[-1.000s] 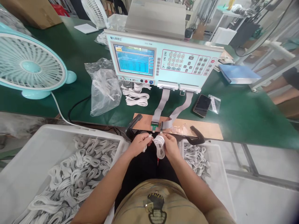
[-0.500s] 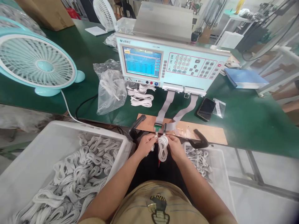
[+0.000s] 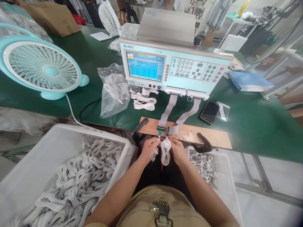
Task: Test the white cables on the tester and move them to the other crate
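At the board's front edge, my left hand pinches a white cable plug at the small green circuit board. Part of a white cable bundle hangs below those fingers. My right hand is closed on the connector end of a coiled white cable, just under the black connector. The fingertips hide much of both plugs, so how far they are seated cannot be told. Two grey ribbon cables run from these connectors up to the tester, whose screen is lit.
Black clamps hold the wooden strip to the green table. White bins of coiled cables stand at both sides. A fan, plastic bag, cable coils, phone and blue book lie around. A person sits behind the tester.
The view has shifted slightly, so the scene sits a little lower and to the right. A bit more cable shows below my left hand. Both hands keep their grips.
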A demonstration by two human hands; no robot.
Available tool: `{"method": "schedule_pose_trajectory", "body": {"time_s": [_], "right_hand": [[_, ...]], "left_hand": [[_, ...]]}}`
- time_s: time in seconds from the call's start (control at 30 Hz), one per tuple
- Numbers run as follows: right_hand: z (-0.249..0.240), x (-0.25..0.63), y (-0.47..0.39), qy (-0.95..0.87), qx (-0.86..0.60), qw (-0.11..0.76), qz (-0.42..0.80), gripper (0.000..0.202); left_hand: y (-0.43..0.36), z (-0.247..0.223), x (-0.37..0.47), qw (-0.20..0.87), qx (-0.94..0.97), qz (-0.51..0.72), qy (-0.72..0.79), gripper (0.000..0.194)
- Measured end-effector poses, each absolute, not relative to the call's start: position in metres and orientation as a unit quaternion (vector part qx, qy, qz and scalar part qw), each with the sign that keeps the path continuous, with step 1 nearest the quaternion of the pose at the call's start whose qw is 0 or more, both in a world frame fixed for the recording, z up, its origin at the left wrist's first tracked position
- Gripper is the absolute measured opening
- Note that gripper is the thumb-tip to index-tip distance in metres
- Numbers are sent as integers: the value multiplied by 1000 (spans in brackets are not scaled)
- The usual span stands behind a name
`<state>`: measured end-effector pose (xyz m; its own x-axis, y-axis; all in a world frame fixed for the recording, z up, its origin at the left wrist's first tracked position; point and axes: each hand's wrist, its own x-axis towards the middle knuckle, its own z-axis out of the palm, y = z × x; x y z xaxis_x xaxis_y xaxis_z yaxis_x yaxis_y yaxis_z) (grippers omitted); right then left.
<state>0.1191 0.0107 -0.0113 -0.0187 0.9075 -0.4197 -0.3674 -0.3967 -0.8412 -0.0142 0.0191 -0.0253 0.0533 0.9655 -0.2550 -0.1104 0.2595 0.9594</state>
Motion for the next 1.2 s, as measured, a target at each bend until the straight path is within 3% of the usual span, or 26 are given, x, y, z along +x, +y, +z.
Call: {"method": "schedule_pose_trajectory", "body": {"time_s": [0.7, 1.2], "right_hand": [[-8, 109, 7, -268, -511, 507, 640, 27], [-8, 107, 7, -249, -512, 523, 634, 28]], "left_hand": [[25, -22, -4, 562, 424, 475, 528, 41], [25, -21, 2, 526, 425, 491, 549, 41]]}}
